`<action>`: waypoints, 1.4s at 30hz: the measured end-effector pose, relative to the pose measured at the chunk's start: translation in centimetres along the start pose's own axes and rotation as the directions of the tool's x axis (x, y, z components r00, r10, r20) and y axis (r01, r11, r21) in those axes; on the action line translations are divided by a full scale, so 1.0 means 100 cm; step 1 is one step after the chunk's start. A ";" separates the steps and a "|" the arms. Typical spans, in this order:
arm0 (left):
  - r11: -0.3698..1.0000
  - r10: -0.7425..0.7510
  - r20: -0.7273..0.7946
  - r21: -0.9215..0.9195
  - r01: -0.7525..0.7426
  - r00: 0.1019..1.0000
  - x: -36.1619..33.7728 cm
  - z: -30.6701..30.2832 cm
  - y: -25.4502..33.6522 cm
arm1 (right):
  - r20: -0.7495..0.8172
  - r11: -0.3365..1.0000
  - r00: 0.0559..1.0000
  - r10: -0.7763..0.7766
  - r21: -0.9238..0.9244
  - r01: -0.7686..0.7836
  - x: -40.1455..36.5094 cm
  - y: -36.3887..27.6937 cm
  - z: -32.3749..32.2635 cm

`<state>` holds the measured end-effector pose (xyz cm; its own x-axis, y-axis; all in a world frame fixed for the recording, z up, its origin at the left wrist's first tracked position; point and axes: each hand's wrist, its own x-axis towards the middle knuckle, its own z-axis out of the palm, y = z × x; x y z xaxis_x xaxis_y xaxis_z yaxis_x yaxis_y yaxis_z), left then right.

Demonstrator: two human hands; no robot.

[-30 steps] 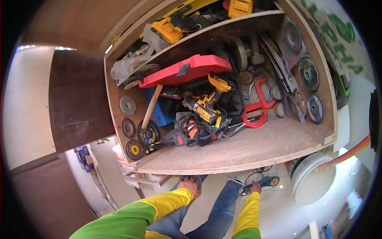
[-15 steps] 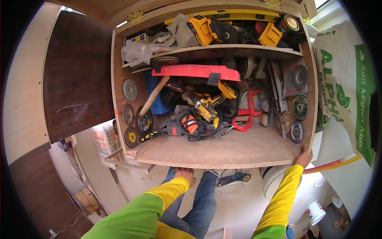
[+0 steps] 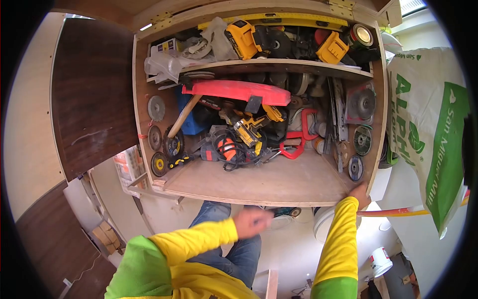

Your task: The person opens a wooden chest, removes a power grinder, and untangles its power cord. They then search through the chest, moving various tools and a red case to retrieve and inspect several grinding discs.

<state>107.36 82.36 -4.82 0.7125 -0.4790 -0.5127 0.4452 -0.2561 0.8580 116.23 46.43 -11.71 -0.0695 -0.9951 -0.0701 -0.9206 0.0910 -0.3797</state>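
My right hand (image 3: 362, 195) grips the lower right corner of a wooden tool cabinet (image 3: 249, 196). In front of the cabinet's lower edge, my left hand (image 3: 252, 223) is in the air, its fingers smeared by motion. Inside the cabinet, a yellow and black cordless drill (image 3: 249, 130) lies in a heap beside a tool with a coiled black cord (image 3: 230, 152). A hammer with a wooden handle (image 3: 185, 115) leans at the left under a long red tool (image 3: 236, 92). Red clamps (image 3: 304, 133) lie to the right of the drill.
Grinding discs (image 3: 160, 164) hang on both inner side walls. The upper shelf (image 3: 279, 65) holds yellow tool parts (image 3: 241, 40), plastic bags and a yellow level (image 3: 279, 20). A dark door (image 3: 94, 99) stands open at left. A white-green sack (image 3: 423, 114) and buckets (image 3: 381, 261) are at right.
My left hand has left the cabinet's lower edge area and moved right and slightly down. My right hand stays at the corner. The whole view has shifted a little.
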 end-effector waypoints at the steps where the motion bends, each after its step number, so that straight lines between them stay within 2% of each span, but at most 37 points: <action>1: 0.977 0.015 -0.118 0.213 0.011 0.993 0.034 -0.015 -0.001 | -0.033 1.000 0.999 -0.005 -0.005 0.004 0.006 0.006 0.006; 2: 0.982 -0.070 -0.258 0.151 0.112 0.964 0.067 -0.032 0.001 | -0.036 1.000 0.999 -0.007 -0.007 0.007 0.007 0.007 0.006; 3: 0.958 0.144 -0.437 0.288 -0.014 0.888 0.110 -0.045 -0.028 | -0.017 1.000 1.000 0.004 0.008 -0.004 0.007 0.006 0.005; 5: 0.844 0.223 -0.580 0.517 0.143 0.784 0.181 -0.079 -0.061 | -0.009 0.998 0.999 0.050 -0.023 -0.050 -0.008 -0.009 -0.005; 6: 0.801 0.175 -0.629 0.538 0.262 0.757 0.210 -0.094 -0.071 | -0.015 0.999 0.999 0.043 -0.027 -0.043 -0.009 -0.010 -0.004; 7: 0.688 0.071 -0.629 0.593 0.419 0.774 0.231 -0.105 -0.066 | -0.009 0.998 0.999 0.047 -0.033 -0.047 -0.008 -0.010 -0.004; 8: 0.637 -0.071 -0.612 0.580 0.508 0.788 0.253 -0.112 -0.072 | -0.005 0.998 0.999 0.053 -0.041 -0.053 -0.006 -0.009 -0.004; 9: 0.574 0.008 -0.583 0.668 0.473 0.813 0.264 -0.111 -0.079 | -0.014 0.997 0.999 0.051 -0.049 -0.052 -0.005 -0.007 -0.004; 10: 0.578 0.001 -0.578 0.666 0.472 0.816 0.277 -0.113 -0.093 | -0.023 0.997 0.999 0.049 -0.062 -0.050 -0.004 -0.006 -0.003; 12: 0.364 -0.193 -0.444 0.796 0.484 0.875 0.299 -0.117 -0.121 | -0.034 0.995 0.999 0.042 -0.085 -0.045 -0.004 -0.007 -0.002; 14: 0.368 -0.181 -0.420 0.810 0.457 0.889 0.292 -0.117 -0.109 | -0.038 0.996 0.999 0.036 -0.079 -0.039 -0.003 -0.005 0.000; 17: 0.413 -0.095 -0.499 0.768 0.490 0.862 0.269 -0.117 -0.095 | -0.024 0.998 0.999 0.029 -0.058 -0.030 -0.003 -0.004 0.001; 19: 0.666 -0.216 -0.410 0.602 0.441 0.886 0.245 -0.126 -0.082 | -0.016 0.999 1.000 0.025 -0.045 -0.026 -0.001 -0.002 0.001; 20: 0.664 -0.215 -0.411 0.603 0.442 0.886 0.234 -0.130 -0.080 | -0.013 0.999 1.000 0.027 -0.034 -0.028 0.000 0.000 0.001; 22: 0.758 0.019 -0.360 0.614 0.221 0.933 0.210 -0.133 -0.074 | -0.013 0.999 0.999 0.029 -0.024 -0.030 0.002 0.002 0.004; 24: 0.674 0.187 -0.353 0.725 0.141 0.917 0.174 -0.137 -0.035 | -0.041 0.998 0.999 0.013 -0.060 -0.015 0.004 0.003 0.004; 26: 0.903 0.256 -0.562 0.430 0.013 0.787 0.141 -0.145 -0.038 | -0.037 0.998 0.999 0.018 -0.056 -0.020 -0.005 -0.004 0.000; 28: 0.994 0.058 -0.630 0.109 0.014 0.775 0.107 -0.163 -0.036 | -0.028 0.998 0.999 0.024 -0.051 -0.026 -0.008 -0.008 -0.003; 30: 0.992 0.081 -0.654 0.130 0.006 0.753 0.082 -0.186 -0.030 | -0.009 0.998 1.000 0.029 -0.054 -0.029 -0.008 -0.008 -0.003; 32: 0.990 0.114 -0.746 0.143 -0.010 0.656 0.061 -0.202 -0.019 | -0.004 0.997 0.999 0.032 -0.064 -0.032 -0.008 -0.010 -0.005; 35: 0.996 -0.084 -0.824 -0.065 0.053 0.561 0.034 -0.224 -0.016 | 0.009 0.998 0.999 0.032 -0.050 -0.031 -0.011 -0.012 -0.007; 36: 0.996 -0.086 -0.826 -0.065 0.057 0.558 0.029 -0.228 -0.016 | 0.013 0.999 1.000 0.026 -0.022 -0.026 -0.012 -0.012 -0.007; 38: 0.997 -0.032 -0.865 -0.064 -0.048 0.501 0.021 -0.234 -0.014 | 0.014 1.000 1.000 0.013 -0.023 -0.013 -0.002 -0.004 -0.001; 42: 0.992 -0.085 -0.894 -0.115 -0.044 0.439 0.019 -0.234 -0.013 | 0.011 1.000 1.000 -0.007 -0.029 0.008 0.008 0.007 0.005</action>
<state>120.83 101.38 -7.60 0.7603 0.5623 -0.3253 0.4732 -0.1364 0.8703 115.76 45.66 -12.49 -0.0586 -0.9953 -0.0774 -0.9319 0.0823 -0.3534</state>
